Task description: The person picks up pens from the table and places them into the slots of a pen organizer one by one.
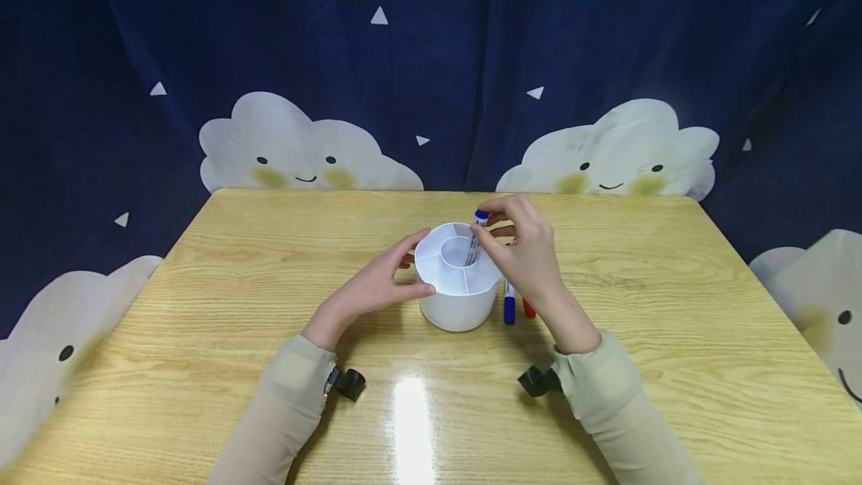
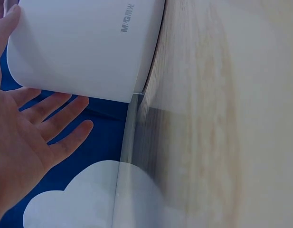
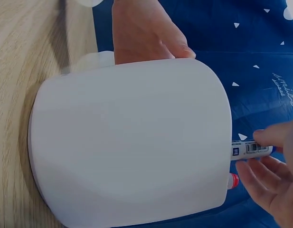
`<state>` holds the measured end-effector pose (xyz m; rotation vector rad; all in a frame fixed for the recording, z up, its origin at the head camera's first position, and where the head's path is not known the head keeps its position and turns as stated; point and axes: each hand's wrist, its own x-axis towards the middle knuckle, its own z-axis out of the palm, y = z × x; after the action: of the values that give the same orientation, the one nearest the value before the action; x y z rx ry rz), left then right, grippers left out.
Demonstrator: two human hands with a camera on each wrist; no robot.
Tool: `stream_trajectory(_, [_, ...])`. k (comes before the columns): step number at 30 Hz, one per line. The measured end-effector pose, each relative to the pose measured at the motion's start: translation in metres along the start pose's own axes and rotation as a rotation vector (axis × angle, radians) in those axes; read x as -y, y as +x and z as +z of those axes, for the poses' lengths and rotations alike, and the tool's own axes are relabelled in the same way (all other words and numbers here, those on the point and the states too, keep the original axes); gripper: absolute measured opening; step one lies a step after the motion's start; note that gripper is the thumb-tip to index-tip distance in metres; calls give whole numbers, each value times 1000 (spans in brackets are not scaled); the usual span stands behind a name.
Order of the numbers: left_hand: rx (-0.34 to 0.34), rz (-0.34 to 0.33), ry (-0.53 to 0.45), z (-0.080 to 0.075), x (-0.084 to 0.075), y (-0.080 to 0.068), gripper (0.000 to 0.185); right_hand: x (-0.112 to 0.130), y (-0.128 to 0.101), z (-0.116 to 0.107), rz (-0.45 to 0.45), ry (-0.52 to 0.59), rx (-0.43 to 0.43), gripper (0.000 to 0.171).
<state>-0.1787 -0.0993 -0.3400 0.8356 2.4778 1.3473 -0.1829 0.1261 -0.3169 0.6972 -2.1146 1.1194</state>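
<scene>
A white round desk organizer (image 1: 459, 310) with a central well and divided outer sections stands on the table. My left hand (image 1: 378, 283) spans its left side, thumb and a fingertip at the rim. In the left wrist view the other fingers of that hand (image 2: 37, 128) are spread and extended beside the white wall. My right hand (image 1: 525, 245) pinches a white marker with a blue end (image 1: 480, 224) near its top. The marker is upright, slightly tilted, its lower part down in the central well. In the right wrist view a red end (image 3: 233, 180) shows past the organizer's rim.
Right of the organizer, a blue-capped marker (image 1: 509, 309) and a red one (image 1: 528, 308) lie on the wooden table (image 1: 236, 305), partly hidden by the right hand. A dark blue curtain (image 1: 431, 58) with clouds hangs behind the far edge.
</scene>
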Motion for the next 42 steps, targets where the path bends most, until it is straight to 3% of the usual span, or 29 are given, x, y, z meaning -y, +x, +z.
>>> stream_trajectory(4, [-10, 27, 9, 4, 21, 7, 84, 0, -1, 0, 47, -15, 54, 21])
stream_trajectory(7, [-8, 22, 3, 4, 24, 7, 85, -1, -2, 1, 78, -35, 89, 21])
stream_trajectory(11, [2, -6, -13, 2, 13, 4, 83, -1, -2, 1, 101, -47, 129, 22])
stream_trajectory(19, [-15, 7, 8, 7, 38, 12, 85, -2, -2, 2, 116, -92, 182, 21])
stream_trajectory(33, [-12, -8, -11, 6, 36, 11, 85, 0, 0, -3, 138, -138, 234, 22])
stream_trajectory(42, [-29, 23, 11, 8, 39, 12, 87, -2, 4, -12, 145, -152, 182, 14])
